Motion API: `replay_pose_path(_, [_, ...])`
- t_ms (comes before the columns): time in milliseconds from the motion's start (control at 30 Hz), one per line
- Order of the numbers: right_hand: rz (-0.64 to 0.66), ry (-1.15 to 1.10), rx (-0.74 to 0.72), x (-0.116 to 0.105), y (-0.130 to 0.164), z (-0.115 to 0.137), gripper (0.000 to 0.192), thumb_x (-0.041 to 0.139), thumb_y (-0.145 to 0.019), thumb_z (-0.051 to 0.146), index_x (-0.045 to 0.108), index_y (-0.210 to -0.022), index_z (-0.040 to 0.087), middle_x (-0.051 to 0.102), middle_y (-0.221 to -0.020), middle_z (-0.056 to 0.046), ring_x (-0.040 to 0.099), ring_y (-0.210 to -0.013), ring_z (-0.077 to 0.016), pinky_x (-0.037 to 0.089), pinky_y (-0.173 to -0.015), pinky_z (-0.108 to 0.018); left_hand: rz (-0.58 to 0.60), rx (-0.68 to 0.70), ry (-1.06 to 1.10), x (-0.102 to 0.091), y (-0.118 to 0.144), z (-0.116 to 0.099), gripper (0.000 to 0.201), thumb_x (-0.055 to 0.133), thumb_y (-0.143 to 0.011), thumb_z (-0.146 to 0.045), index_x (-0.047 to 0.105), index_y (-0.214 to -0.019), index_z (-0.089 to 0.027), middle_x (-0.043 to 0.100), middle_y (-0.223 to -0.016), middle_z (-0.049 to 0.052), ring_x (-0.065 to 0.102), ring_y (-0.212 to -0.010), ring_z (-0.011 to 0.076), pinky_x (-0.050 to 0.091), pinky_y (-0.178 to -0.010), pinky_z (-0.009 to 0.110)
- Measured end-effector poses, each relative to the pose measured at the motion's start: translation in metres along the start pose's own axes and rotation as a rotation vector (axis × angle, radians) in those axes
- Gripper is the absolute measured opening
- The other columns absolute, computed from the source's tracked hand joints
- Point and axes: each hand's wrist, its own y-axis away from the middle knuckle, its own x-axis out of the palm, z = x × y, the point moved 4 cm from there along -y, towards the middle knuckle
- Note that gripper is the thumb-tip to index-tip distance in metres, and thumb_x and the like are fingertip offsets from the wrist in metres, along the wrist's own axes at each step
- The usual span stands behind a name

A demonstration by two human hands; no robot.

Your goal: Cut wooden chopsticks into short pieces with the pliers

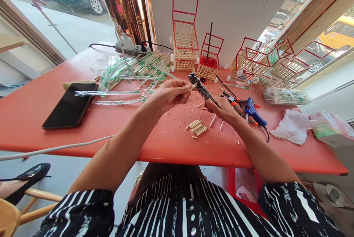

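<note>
The red tabletop (110,119) spreads across the view, littered with small wood crumbs. Toward its back left lies a loose heap of paper-wrapped chopsticks (135,69), with empty-looking clear wrappers along its near edge. Behind the hands, against the pale wall, stands a tall slatted wooden model cart (186,50) with a red upper frame; more red-trimmed carts cluster to the right. A black smartphone (70,106) lies at the left.

The right hand (222,107) is closed around the handles of dark pliers (203,91), thumb pressed along the upper side, the tool's head angled up and left above the tabletop. The left hand (175,93) comes in from the other side with thumb and forefinger pinched together and the remaining fingers curled toward the palm.

Right of the right forearm rests a blue glue gun (253,112), beside orange-handled tools. Below the pliers sits a small pile of cut stick pieces (197,127), laid roughly parallel. Smallest is the wooden stick (194,86) in the left hand's pinch, its tip at the pliers' head; whether the jaws bite it cannot be told.
</note>
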Motion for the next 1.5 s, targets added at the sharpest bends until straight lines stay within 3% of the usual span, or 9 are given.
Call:
replay_pose_path(300, [-0.102,0.007,-0.013,0.0040,0.0030,-0.0057,0.067,0.035,-0.101,0.078,0.049,-0.070,0.020,0.054,-0.067,0.000,0.045,-0.061,-0.0129,0.029,-0.063,-0.029,-0.037,0.008,0.006,-0.0013,0.0000,0.0010,0.034,0.083,-0.083,-0.023,0.061,-0.060,-0.012,0.048,-0.053,0.000,0.044,-0.050,0.0079,0.033,-0.050,0.020])
replay_pose_path(467, [-0.134,-0.022,0.003,0.0078,0.0030,-0.0007,0.069,0.033,-0.098,0.082,0.041,-0.067,0.022,0.045,-0.065,0.001,0.039,-0.060,-0.0124,0.024,-0.060,-0.031,-0.037,0.018,0.027,-0.0009,-0.0008,0.0027,0.032,0.073,-0.089,-0.014,0.061,-0.059,-0.011,0.047,-0.051,0.001,0.042,-0.049,0.0078,0.032,-0.049,0.018])
replay_pose_path(667, [-0.181,0.016,-0.019,0.0082,0.0025,0.0014,0.067,0.035,-0.099,0.081,0.035,-0.066,0.023,0.037,-0.064,0.002,0.032,-0.060,-0.0113,0.020,-0.060,-0.031,-0.074,-0.055,0.059,0.0003,-0.0009,0.0033,0.034,0.072,-0.091,-0.010,0.062,-0.059,-0.010,0.048,-0.050,0.001,0.044,-0.048,0.0076,0.033,-0.048,0.018])
replay_pose_path(1067, [-0.258,0.191,0.034,0.0047,0.0058,-0.0021,0.071,0.038,-0.097,0.083,0.051,-0.066,0.020,0.053,-0.062,-0.001,0.039,-0.057,-0.0129,0.024,-0.060,-0.031,-0.090,-0.097,0.138,-0.0020,-0.0021,0.0066,0.032,0.067,-0.092,-0.004,0.062,-0.061,-0.009,0.049,-0.052,0.001,0.044,-0.046,0.0073,0.034,-0.048,0.017])
replay_pose_path(1267, [-0.127,0.136,-0.042,0.0055,0.0016,-0.0058,0.070,0.032,-0.104,0.075,0.060,-0.076,0.018,0.058,-0.067,-0.002,0.049,-0.063,-0.0142,0.030,-0.064,-0.030,-0.037,-0.051,0.083,-0.0016,-0.0014,0.0034,0.032,0.070,-0.091,-0.009,0.064,-0.060,-0.009,0.048,-0.051,0.002,0.044,-0.047,0.0078,0.033,-0.048,0.017])
replay_pose_path(1367, [-0.143,0.144,-0.066,0.0037,0.0014,-0.0053,0.065,0.037,-0.104,0.073,0.060,-0.078,0.018,0.059,-0.070,-0.002,0.048,-0.065,-0.0138,0.029,-0.064,-0.030,-0.018,-0.025,0.065,-0.0023,-0.0019,0.0043,0.030,0.071,-0.090,-0.009,0.065,-0.060,-0.009,0.048,-0.051,0.002,0.043,-0.047,0.0078,0.033,-0.048,0.017])
replay_pose_path(1500, [-0.191,0.107,-0.039,0.0038,0.0040,-0.0032,0.068,0.040,-0.101,0.077,0.051,-0.067,0.019,0.052,-0.064,0.000,0.043,-0.060,-0.0119,0.028,-0.062,-0.030,-0.018,-0.019,0.054,-0.0022,-0.0016,0.0049,0.026,0.073,-0.087,-0.009,0.066,-0.061,-0.008,0.048,-0.051,0.001,0.044,-0.047,0.0078,0.032,-0.048,0.017])
